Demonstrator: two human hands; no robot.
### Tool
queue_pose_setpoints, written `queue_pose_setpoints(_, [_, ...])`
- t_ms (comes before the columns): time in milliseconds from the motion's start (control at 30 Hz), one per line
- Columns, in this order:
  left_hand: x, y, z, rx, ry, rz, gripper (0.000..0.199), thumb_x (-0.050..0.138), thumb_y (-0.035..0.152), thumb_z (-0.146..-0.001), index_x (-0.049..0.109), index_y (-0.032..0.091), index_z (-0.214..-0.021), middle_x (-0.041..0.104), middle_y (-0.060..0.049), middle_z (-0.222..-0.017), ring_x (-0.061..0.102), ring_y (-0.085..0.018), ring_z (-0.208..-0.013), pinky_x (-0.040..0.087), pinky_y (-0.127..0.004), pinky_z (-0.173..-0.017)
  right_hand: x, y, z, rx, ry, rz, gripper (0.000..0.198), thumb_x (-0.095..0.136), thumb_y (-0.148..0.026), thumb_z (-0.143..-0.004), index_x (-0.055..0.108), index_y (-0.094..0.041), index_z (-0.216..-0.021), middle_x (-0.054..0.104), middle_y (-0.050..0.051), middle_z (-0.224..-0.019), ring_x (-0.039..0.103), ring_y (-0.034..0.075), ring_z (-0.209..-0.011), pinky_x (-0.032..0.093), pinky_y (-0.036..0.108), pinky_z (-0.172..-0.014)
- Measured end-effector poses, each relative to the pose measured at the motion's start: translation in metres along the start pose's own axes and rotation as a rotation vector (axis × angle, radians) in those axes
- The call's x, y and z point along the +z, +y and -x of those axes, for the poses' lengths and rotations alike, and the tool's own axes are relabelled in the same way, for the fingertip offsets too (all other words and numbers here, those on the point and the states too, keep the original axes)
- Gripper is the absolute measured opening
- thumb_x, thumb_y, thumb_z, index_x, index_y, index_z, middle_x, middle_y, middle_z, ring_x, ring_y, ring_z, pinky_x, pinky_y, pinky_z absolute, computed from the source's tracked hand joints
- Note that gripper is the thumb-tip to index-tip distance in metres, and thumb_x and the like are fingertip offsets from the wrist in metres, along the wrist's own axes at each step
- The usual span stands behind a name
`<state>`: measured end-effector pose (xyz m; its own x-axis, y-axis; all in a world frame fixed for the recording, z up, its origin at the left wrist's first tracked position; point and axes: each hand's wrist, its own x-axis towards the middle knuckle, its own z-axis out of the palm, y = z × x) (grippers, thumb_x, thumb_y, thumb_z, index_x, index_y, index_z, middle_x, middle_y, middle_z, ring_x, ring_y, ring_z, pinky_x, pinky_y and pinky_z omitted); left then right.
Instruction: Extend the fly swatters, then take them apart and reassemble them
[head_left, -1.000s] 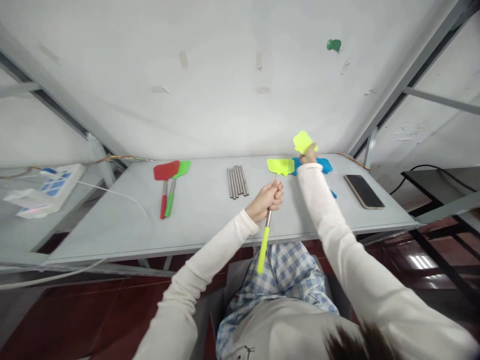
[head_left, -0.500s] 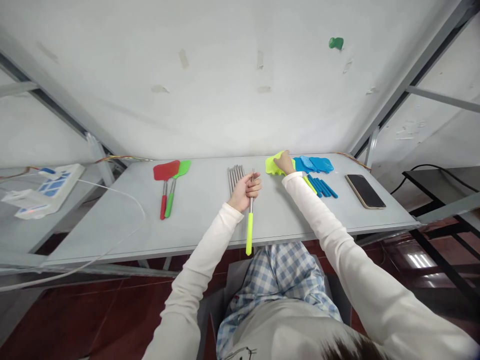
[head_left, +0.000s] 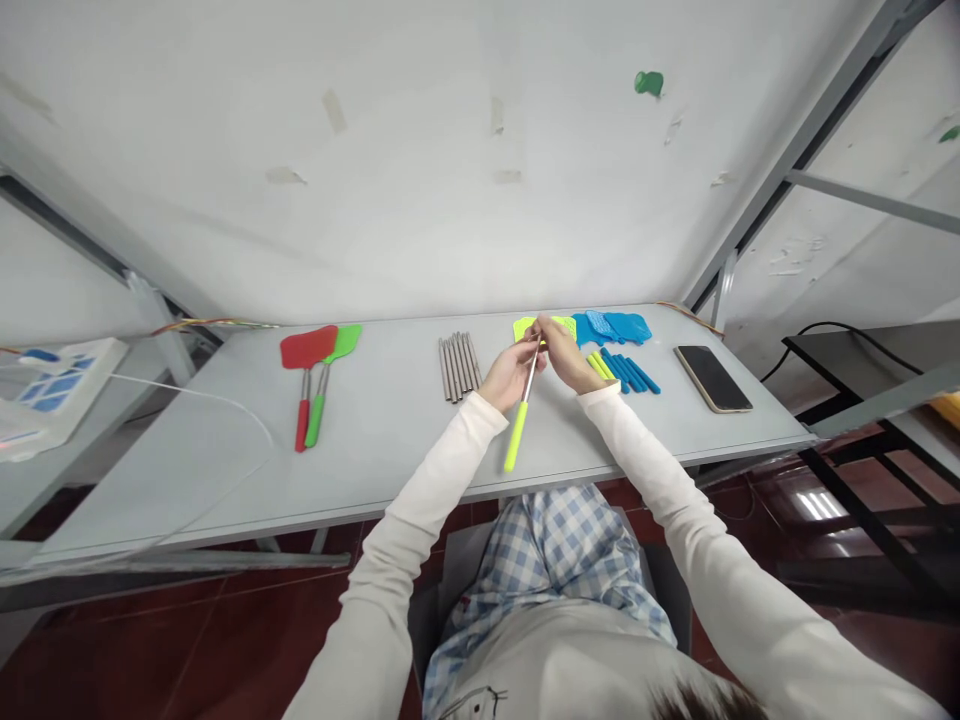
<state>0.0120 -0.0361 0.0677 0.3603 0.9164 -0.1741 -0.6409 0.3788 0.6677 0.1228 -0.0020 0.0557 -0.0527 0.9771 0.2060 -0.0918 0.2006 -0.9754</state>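
My left hand (head_left: 510,375) is closed round the metal part of a telescopic rod with a yellow handle (head_left: 516,437), which slants down toward the table's front edge. At the rod's upper end my right hand (head_left: 566,355) is closed, fingertips pinched together by a yellow fly swatter head (head_left: 568,325). The fingers hide where head and rod meet. Yellow also shows left of the fingers; I cannot tell whether it is the same head or another on the table. Blue swatter heads (head_left: 628,327) lie just to the right, with yellow grips (head_left: 600,364) and blue grips (head_left: 637,374) in front.
Several bare metal rods (head_left: 459,367) lie left of my hands. Farther left are a red fly swatter (head_left: 309,347) and a green one (head_left: 346,341). A phone (head_left: 712,378) rests at the table's right end. A white cable (head_left: 225,400) crosses the left side.
My right hand has come from the yellow heads to the rod's upper end. My left hand has moved right with the rod, away from the bare rods. The view has shifted slightly.
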Motion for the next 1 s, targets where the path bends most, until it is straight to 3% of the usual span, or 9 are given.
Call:
queue_pose_setpoints(67, [-0.002,-0.006,0.007,-0.011,-0.048,-0.157,0.007,0.055,0.011,-0.083,0.058,0.012,-0.089,0.059,-0.002,-0.074,0.054,-0.006,-0.061,0.047,-0.019,-0.061,-0.010,-0.007,-0.013,-0.006,0.149,-0.123,0.037,0.044,-0.049,-0.092,0.041,-0.022,-0.067,0.050,-0.003,-0.065,0.044,0.009,-0.057,0.035,0.022,-0.054])
queue_pose_setpoints(167, [-0.012,-0.016,0.028,-0.107,-0.138,-0.432,0.018,0.057,0.031,-0.087,0.057,0.014,-0.095,0.051,0.003,-0.065,0.046,-0.005,-0.048,0.039,-0.018,-0.046,-0.030,-0.020,-0.037,0.011,0.305,-0.301,0.038,0.039,-0.046,-0.095,0.033,-0.023,-0.066,0.042,-0.006,-0.055,0.037,0.009,-0.049,0.031,0.020,-0.050])
queue_pose_setpoints(267, [-0.021,-0.028,0.046,-0.066,-0.150,-0.565,0.028,0.052,0.045,-0.090,0.054,0.019,-0.098,0.033,0.010,-0.058,0.025,-0.002,-0.038,0.016,-0.014,-0.037,-0.044,-0.029,-0.050,0.138,0.291,-0.461,0.037,0.033,-0.040,-0.095,0.023,-0.023,-0.065,0.033,-0.007,-0.051,0.032,0.009,-0.044,0.028,0.021,-0.046])
queue_pose_setpoints(333, [-0.026,-0.036,0.052,-0.012,-0.107,-0.597,0.030,0.051,0.049,-0.089,0.052,0.019,-0.096,0.027,0.011,-0.058,0.018,-0.001,-0.039,0.010,-0.014,-0.038,-0.046,-0.029,-0.050,0.237,0.238,-0.539,0.031,0.029,-0.033,-0.093,0.019,-0.023,-0.065,0.031,-0.008,-0.050,0.031,0.009,-0.042,0.027,0.021,-0.045])
queue_pose_setpoints(500, [-0.030,-0.047,0.046,0.059,-0.033,-0.612,0.033,0.054,0.051,-0.086,0.051,0.019,-0.094,0.020,0.012,-0.056,0.014,-0.002,-0.040,0.011,-0.015,-0.038,-0.026,-0.019,-0.030,0.333,0.253,-0.651,0.019,0.027,-0.026,-0.085,0.022,-0.023,-0.067,0.037,-0.007,-0.052,0.036,0.010,-0.043,0.028,0.022,-0.046])
queue_pose_setpoints(667, [-0.037,-0.034,0.038,0.101,0.060,-0.628,0.030,0.057,0.046,-0.084,0.055,0.017,-0.088,0.019,0.012,-0.055,0.013,-0.002,-0.040,0.010,-0.016,-0.038,-0.001,-0.014,-0.010,0.339,0.267,-0.678,0.016,0.027,-0.028,-0.081,0.021,-0.023,-0.067,0.036,-0.006,-0.051,0.033,0.012,-0.043,0.027,0.023,-0.045])
queue_pose_setpoints(833, [-0.046,-0.015,0.033,0.110,0.104,-0.725,0.026,0.058,0.041,-0.083,0.060,0.015,-0.085,0.021,0.011,-0.054,0.014,-0.003,-0.040,0.011,-0.017,-0.039,0.001,-0.011,-0.001,0.321,0.307,-0.682,0.019,0.022,-0.031,-0.083,0.016,-0.023,-0.067,0.023,-0.006,-0.049,0.024,0.012,-0.043,0.028,0.024,-0.046])
queue_pose_setpoints(933, [-0.046,-0.016,0.030,0.074,0.094,-0.780,0.024,0.054,0.039,-0.086,0.060,0.016,-0.083,0.024,0.010,-0.053,0.016,-0.004,-0.039,0.013,-0.019,-0.041,0.000,-0.007,0.001,0.323,0.315,-0.664,0.022,0.020,-0.033,-0.086,0.015,-0.023,-0.067,0.019,-0.007,-0.050,0.021,0.012,-0.042,0.028,0.024,-0.046])
queue_pose_setpoints(1000, [-0.045,-0.023,0.029,0.138,0.118,-0.860,0.021,0.054,0.037,-0.086,0.059,0.018,-0.081,0.032,0.008,-0.054,0.024,-0.006,-0.041,0.018,-0.019,-0.044,0.001,-0.007,0.003,0.332,0.307,-0.642,0.028,0.017,-0.041,-0.089,0.017,-0.023,-0.067,0.022,-0.007,-0.051,0.025,0.011,-0.043,0.030,0.024,-0.047])
